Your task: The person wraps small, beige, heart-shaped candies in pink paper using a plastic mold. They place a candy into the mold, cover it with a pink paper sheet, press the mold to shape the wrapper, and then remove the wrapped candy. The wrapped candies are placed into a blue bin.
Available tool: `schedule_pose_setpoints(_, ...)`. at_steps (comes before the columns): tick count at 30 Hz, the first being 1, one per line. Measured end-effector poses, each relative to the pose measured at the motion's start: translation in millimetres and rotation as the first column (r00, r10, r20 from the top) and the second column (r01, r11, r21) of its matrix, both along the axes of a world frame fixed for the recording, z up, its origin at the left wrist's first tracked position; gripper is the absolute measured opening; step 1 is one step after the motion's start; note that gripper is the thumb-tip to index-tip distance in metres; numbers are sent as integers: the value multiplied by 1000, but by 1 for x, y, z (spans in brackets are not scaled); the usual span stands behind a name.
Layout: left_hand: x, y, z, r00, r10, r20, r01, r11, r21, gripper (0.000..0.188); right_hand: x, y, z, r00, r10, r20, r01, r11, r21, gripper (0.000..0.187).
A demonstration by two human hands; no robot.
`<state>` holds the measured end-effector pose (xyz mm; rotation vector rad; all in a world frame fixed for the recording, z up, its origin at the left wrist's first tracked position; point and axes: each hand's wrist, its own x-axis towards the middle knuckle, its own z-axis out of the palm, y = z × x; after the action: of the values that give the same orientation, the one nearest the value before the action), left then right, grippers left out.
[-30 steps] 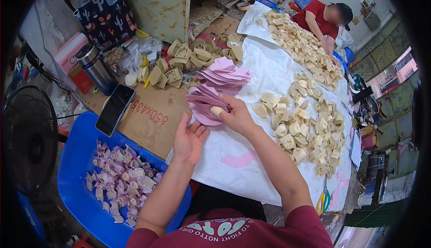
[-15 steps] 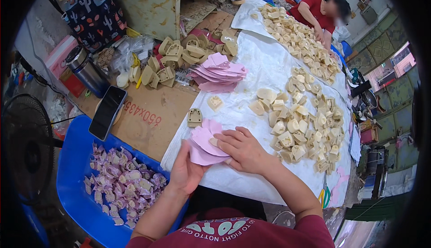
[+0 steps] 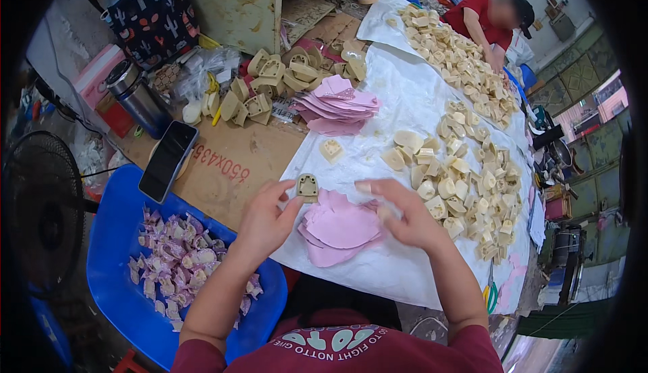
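My left hand [image 3: 268, 221] pinches the left edge of a small olive-tan block [image 3: 308, 188] with a U-shaped groove and holes. The block is beside the far left edge of a loose stack of pink sheets [image 3: 341, 228] with wavy edges. My right hand [image 3: 408, 214] hovers over the right edge of that stack, thumb and fingers apart. Beige patches show at its fingertips; I cannot tell what they are. A paler cream block [image 3: 331, 151] sits on the white cloth [image 3: 364, 275] beyond the stack. Farther back is another pile of pink sheets [image 3: 337, 106].
Cream blocks [image 3: 466, 181] are heaped on the right. A blue tub [image 3: 108, 265] of pink-wrapped pieces stands at my left, beside a fan [image 3: 44, 204]. A phone [image 3: 167, 160] and flask [image 3: 138, 96] lie beyond. Scissors [image 3: 491, 292] rest near the right edge. A person [image 3: 482, 19] works at the far end.
My hands have come apart and off the pink sheets, which now lie on the cloth. My left hand has reached the olive-tan block, which has shifted slightly nearer. My right hand has opened.
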<state>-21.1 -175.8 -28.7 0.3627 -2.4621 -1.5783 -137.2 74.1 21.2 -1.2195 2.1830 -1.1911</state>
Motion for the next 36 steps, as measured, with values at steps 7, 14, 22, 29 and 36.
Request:
schedule_pose_setpoints(7,-52,21,-8,989,21,148,40,918,-395,46,-46,-99,-58,760,-330,-560,496,851,172,34)
schedule_pose_setpoints(14,-52,21,-13,993,25,116,21,923,-383,42,-66,-61,-62,814,-514,272,560,818,-131,41)
schedule_pose_setpoints(22,-54,19,-13,999,22,44,-4,927,-375,37,60,-58,-37,482,-92,871,634,722,-275,42)
schedule_pose_setpoints(29,-48,-22,-24,992,48,114,-113,734,669,25,67,-52,-60,445,-142,884,682,694,-231,40)
schedule_pose_setpoints(36,-58,-81,8,988,158,-1,-111,700,705,30,74,-47,-56,453,45,890,647,671,-363,44)
